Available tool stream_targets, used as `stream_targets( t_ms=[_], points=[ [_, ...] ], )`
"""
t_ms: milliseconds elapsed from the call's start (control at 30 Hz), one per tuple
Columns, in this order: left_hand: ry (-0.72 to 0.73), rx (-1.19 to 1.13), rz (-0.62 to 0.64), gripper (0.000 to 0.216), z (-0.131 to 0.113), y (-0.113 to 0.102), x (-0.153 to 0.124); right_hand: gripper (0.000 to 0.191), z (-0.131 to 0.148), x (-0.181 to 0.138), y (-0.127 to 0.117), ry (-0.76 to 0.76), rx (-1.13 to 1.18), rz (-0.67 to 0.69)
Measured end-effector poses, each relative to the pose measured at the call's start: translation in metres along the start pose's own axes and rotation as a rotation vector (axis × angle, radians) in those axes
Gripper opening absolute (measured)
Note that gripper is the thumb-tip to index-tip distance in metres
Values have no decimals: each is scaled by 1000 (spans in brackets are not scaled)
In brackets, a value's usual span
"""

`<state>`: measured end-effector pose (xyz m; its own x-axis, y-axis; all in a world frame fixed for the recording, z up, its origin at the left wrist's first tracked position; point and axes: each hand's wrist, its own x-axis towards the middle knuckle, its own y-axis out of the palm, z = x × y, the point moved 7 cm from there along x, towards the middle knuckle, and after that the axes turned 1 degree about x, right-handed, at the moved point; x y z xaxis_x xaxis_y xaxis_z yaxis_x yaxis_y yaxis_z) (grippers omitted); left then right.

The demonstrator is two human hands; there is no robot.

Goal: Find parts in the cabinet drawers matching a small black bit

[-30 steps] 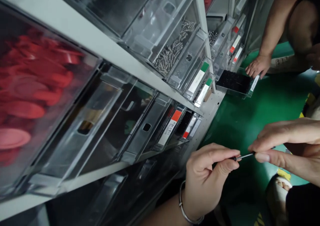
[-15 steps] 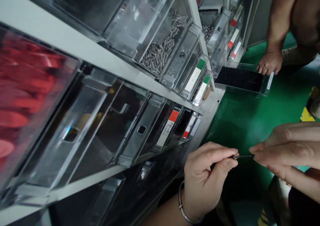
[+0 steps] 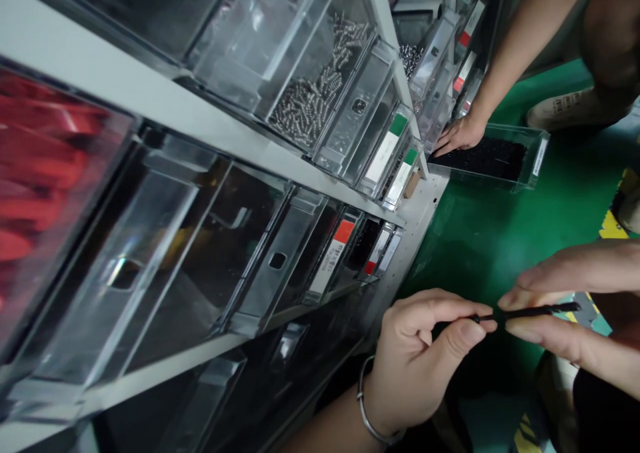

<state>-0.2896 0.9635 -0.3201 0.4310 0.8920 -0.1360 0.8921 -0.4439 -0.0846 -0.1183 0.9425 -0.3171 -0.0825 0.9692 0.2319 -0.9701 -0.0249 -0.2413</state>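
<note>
A slim black rod (image 3: 543,311) is pinched between the thumb and fingers of my right hand (image 3: 580,299), its far end sticking out past the fingers. My left hand (image 3: 430,359), with a silver bangle at the wrist, closes thumb and forefinger on a thin dark end (image 3: 483,318) in line with that rod. Whether this is one piece or two meeting end to end, I cannot tell. Both hands are close together above the green floor (image 3: 480,239), fingertips nearly touching.
A rack of clear drawers (image 3: 270,259) fills the left, holding red parts and small metal screws (image 3: 310,99). At upper right a co-worker's hand (image 3: 463,136) reaches into a long clear bin (image 3: 540,149) of small black pieces. A shoe (image 3: 570,109) stands beyond it.
My right fingers have turned and parted, so more of the black rod shows. My left hand has shifted slightly right. The co-worker's hand has moved from the bin's front end to its rack end.
</note>
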Motion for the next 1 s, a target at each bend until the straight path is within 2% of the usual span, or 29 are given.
stream_targets(
  t_ms=[67, 133, 267, 667, 1000],
  points=[
    [-27, -150, 46, 17, 4, 6, -1, 30, 7, 4, 1, -80, -120, -31],
    [-41, -328, 83, 18, 9, 11, -4, 18, 11, 10, 3, -104, -120, -22],
    [-119, -508, 145, 22, 24, 17, -11, 14, 14, 14, 2, -111, -86, -18],
    [-158, -472, 175, 24, 31, 18, -16, 22, 10, 11, 6, -49, 2, 0],
    [-187, -478, 166, 27, 34, 18, -19, 14, 12, 14, 6, -27, 90, 29]
  ],
)
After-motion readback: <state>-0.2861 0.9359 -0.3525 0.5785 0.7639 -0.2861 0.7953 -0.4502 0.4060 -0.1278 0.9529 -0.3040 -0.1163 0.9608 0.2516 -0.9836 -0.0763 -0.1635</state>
